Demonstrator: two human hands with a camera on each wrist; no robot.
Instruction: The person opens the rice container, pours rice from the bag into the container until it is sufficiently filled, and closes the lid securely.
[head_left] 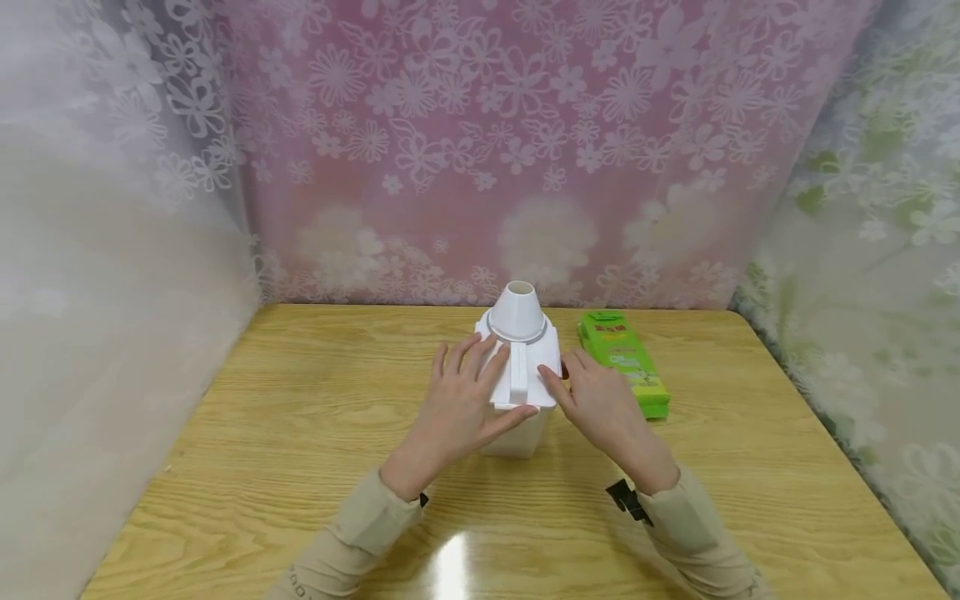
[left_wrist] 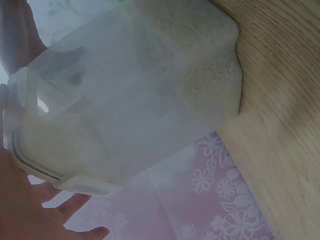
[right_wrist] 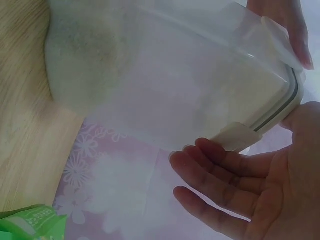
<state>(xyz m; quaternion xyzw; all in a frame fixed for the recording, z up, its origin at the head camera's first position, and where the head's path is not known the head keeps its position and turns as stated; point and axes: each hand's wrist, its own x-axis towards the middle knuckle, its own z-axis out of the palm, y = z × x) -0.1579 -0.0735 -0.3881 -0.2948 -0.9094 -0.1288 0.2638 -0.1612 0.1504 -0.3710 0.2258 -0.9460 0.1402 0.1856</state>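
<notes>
A tall translucent storage container [left_wrist: 150, 100] stands upright on the table, with pale rice-like grains at its bottom. Its white lid [head_left: 542, 357] carries a cone-shaped piece [head_left: 519, 312] with a hole on top and a raised bar. My left hand [head_left: 457, 408] rests spread on the lid's left part, thumb stretched along the front edge. At the right edge, my right hand [head_left: 603, 400] has its thumb on the lid's top. The fingertips of that hand touch a side clip [right_wrist: 236, 136] from below. Another clip [left_wrist: 90, 185] lies near my left fingers.
A green and yellow packet [head_left: 622, 362] with printed writing lies right of the container, behind my right hand. The wooden table [head_left: 300, 400] reaches back to a pink flowered curtain [head_left: 480, 150]. Pale flowered sheets hang on both sides.
</notes>
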